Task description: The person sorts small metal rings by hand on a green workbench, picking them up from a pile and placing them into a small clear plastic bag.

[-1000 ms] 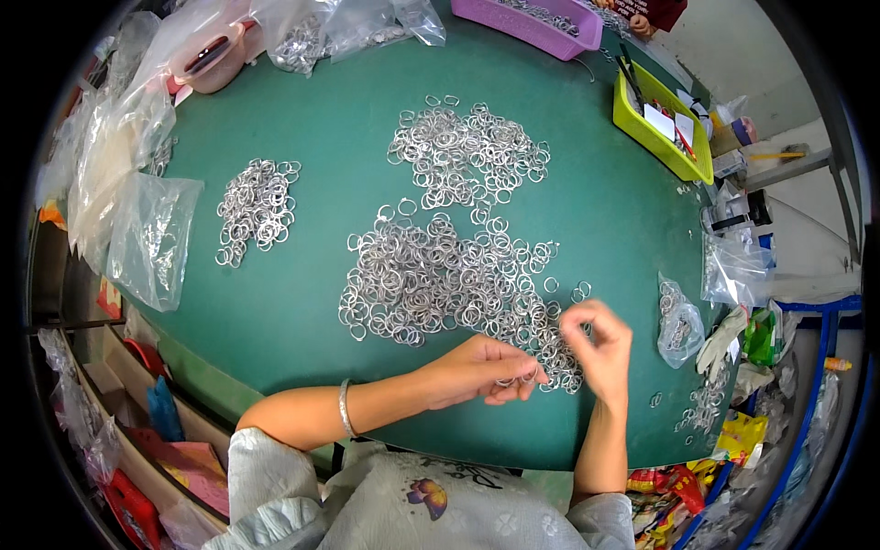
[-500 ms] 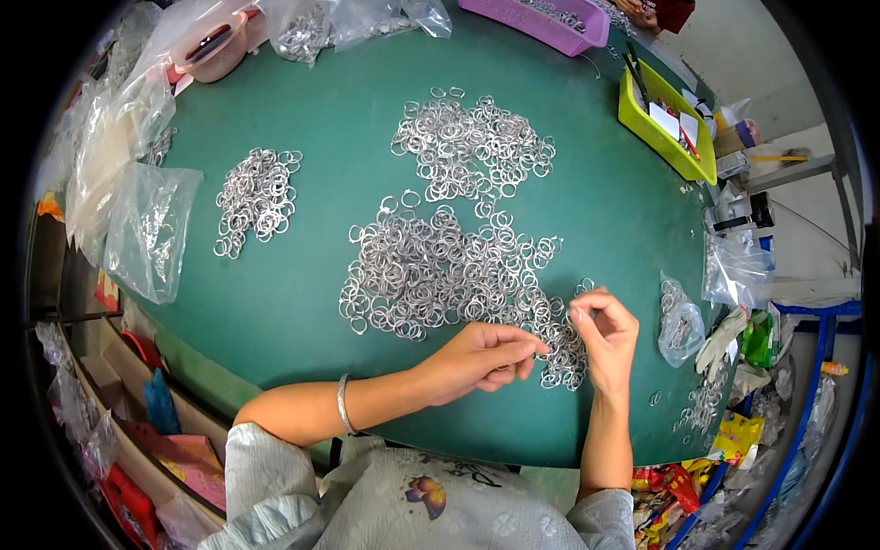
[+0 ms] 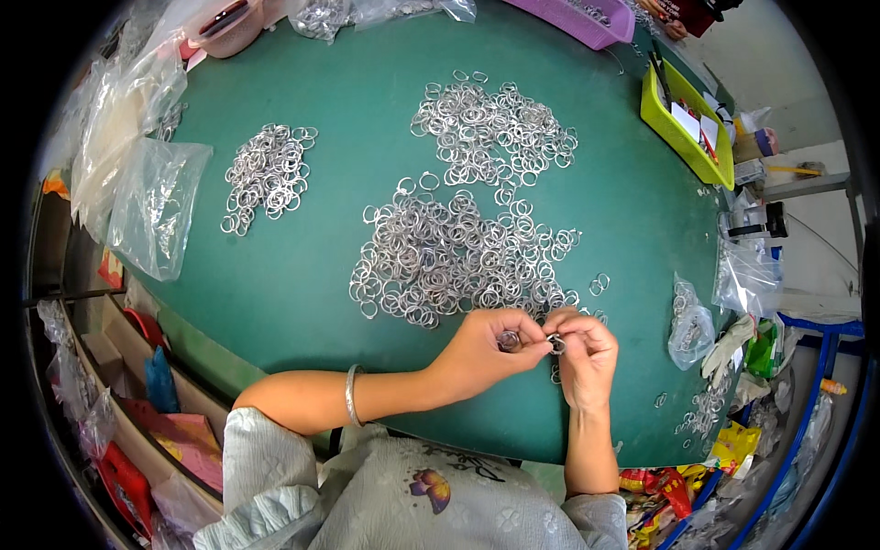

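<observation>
My left hand (image 3: 481, 353) and my right hand (image 3: 587, 359) meet at the fingertips near the table's front edge. Pinched between them is a small silvery metal ring (image 3: 555, 345), which both hands grip. Another ring (image 3: 509, 340) shows in the curl of my left fingers. Just beyond my hands spreads a large pile of metal rings (image 3: 449, 252), partly covered by my fingers at its near right end. Farther back lies a second ring pile (image 3: 495, 128), and a smaller pile (image 3: 268, 174) sits on the left.
The green tabletop (image 3: 357, 101) carries everything. Clear plastic bags (image 3: 156, 211) line its left side. A yellow-green basket (image 3: 683, 128) with tools stands at the right, a purple basket (image 3: 587, 27) at the back. A bagged bundle (image 3: 689, 330) lies to the right. Another person's hand (image 3: 674, 29) shows far right.
My right hand has moved left to join my left hand, and both now pinch a ring. The whole view has shifted slightly, with the tabletop things appearing farther right and higher.
</observation>
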Tool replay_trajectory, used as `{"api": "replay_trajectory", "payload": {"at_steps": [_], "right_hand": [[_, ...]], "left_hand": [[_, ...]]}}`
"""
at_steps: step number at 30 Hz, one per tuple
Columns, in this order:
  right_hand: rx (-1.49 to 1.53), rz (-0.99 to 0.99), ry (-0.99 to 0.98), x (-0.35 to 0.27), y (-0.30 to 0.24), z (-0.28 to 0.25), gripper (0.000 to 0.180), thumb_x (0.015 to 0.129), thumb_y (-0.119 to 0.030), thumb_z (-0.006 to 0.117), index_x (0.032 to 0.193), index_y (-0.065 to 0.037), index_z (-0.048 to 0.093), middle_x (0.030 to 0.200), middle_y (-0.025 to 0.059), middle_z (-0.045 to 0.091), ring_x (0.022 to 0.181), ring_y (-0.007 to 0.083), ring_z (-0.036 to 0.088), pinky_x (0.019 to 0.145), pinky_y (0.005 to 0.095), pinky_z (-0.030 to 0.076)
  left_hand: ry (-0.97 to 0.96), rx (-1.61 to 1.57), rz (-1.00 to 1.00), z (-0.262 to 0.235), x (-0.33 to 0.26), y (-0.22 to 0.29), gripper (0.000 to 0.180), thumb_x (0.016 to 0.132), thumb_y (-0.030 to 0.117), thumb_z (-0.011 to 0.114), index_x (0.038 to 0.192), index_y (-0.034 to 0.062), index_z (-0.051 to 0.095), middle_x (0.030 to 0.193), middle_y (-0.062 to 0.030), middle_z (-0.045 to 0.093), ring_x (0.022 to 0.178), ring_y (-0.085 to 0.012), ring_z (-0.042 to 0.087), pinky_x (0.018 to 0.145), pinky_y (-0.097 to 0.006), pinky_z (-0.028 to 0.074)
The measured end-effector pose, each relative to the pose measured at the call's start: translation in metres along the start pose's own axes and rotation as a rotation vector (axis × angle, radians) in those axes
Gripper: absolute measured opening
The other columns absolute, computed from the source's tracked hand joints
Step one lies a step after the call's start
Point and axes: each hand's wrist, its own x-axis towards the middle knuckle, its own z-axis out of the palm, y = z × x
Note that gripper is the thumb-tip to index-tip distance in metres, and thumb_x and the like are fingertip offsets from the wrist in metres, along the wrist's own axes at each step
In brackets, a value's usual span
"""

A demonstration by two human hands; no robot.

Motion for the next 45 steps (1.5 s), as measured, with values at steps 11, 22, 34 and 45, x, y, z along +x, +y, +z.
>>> {"api": "replay_trajectory", "payload": {"at_steps": [11, 22, 34, 45], "right_hand": [[-0.181, 0.002, 0.016, -0.007, -0.001, -0.003, 0.004, 0.082, 0.001, 0.052, 0.082, 0.003, 0.056, 0.081, 0.0084, 0.056, 0.074, 0.0127, 0.050, 0.066, 0.0236, 0.040], [0.028, 0.173, -0.010, -0.011, 0.000, -0.005, 0.012, 0.085, -0.009, 0.054, 0.081, 0.002, 0.058, 0.081, 0.0053, 0.057, 0.076, 0.0103, 0.052, 0.068, 0.0225, 0.040], [-1.159, -0.208, 0.131, 0.082, -0.009, -0.040, 0.030, 0.070, -0.002, 0.064, 0.100, 0.000, 0.059, 0.094, 0.0108, 0.056, 0.084, 0.0217, 0.053, 0.070, 0.0284, 0.044], [-1.083, -0.128, 0.237, 0.035, -0.033, -0.062, 0.010, 0.074, -0.005, 0.060, 0.083, 0.000, 0.060, 0.073, 0.0116, 0.058, 0.068, 0.0260, 0.055, 0.064, 0.0354, 0.044]], "left_hand": [[0.048, 0.112, 0.050, 0.002, -0.004, 0.008, 0.004, 0.077, 0.002, 0.063, 0.078, 0.0010, 0.059, 0.064, 0.0048, 0.051, 0.059, 0.0009, 0.043, 0.050, -0.015, 0.035], [-0.098, 0.119, 0.078, 0.003, -0.002, 0.013, 0.025, 0.081, 0.007, 0.059, 0.106, 0.0052, 0.057, 0.066, 0.0055, 0.050, 0.060, -0.0005, 0.042, 0.052, -0.017, 0.035], [-0.144, -0.478, -0.331, -0.010, 0.005, 0.010, 0.028, 0.090, 0.020, 0.040, 0.074, 0.0003, 0.053, 0.060, -0.0060, 0.045, 0.045, -0.0086, 0.032, 0.039, -0.021, 0.023], [-0.124, -0.387, -0.260, -0.006, 0.010, 0.006, 0.047, 0.092, 0.021, 0.039, 0.048, 0.0050, 0.039, 0.044, -0.0038, 0.035, 0.037, -0.0092, 0.029, 0.034, -0.023, 0.020]]}}
